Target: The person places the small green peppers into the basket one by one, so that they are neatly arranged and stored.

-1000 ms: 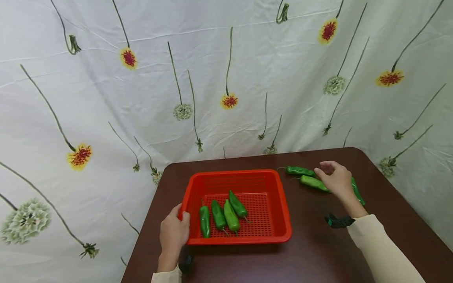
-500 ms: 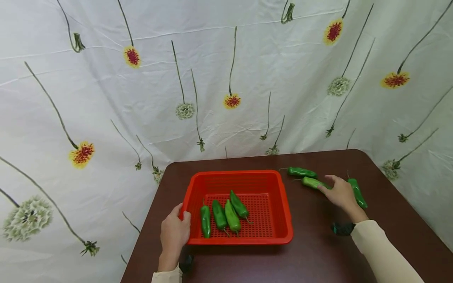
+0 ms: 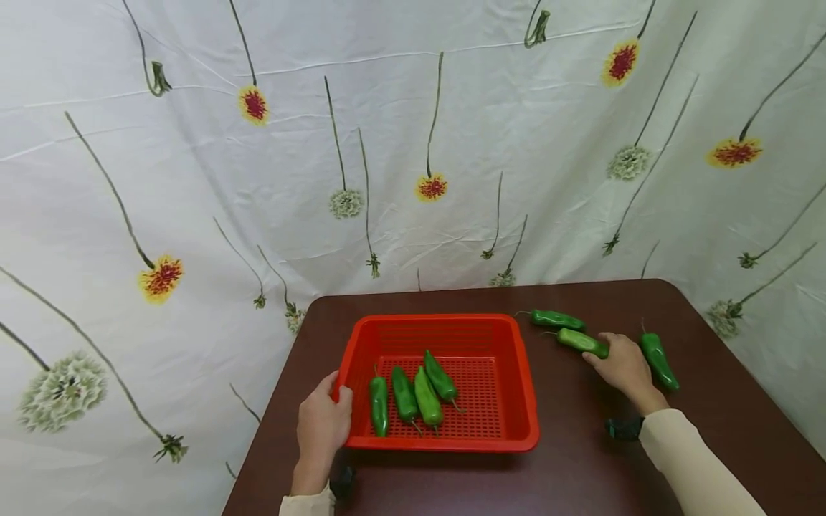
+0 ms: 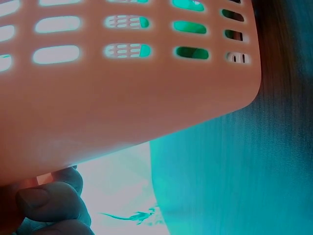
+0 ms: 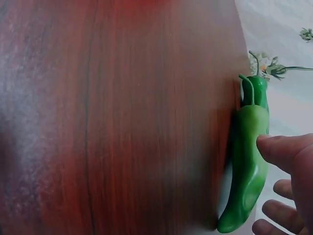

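In the head view, my left hand [image 3: 325, 423] grips the left rim of a red plastic basket [image 3: 452, 445], thumb inside. Its curled fingers [image 4: 51, 203] show under the basket's rim in the left wrist view. Several green peppers [image 3: 404, 395] lie in the basket's left half. My right hand [image 3: 622, 369] is over the tip end of a light green pepper [image 3: 574, 341] on the table. In the right wrist view, the thumb overlaps this light pepper [image 5: 247, 166], and the other fingers are spread apart beside it. The pepper does not look gripped.
A darker green pepper [image 3: 556, 319] lies just behind the light one. Another green pepper [image 3: 658, 360] is to the right of my right hand. The brown table [image 3: 445, 487] backs onto a white flower-print cloth [image 3: 290, 158].
My right hand has come down toward the light green pepper, uncovering the pepper on the right. My left hand keeps its grip on the basket. The head view has shifted slightly.
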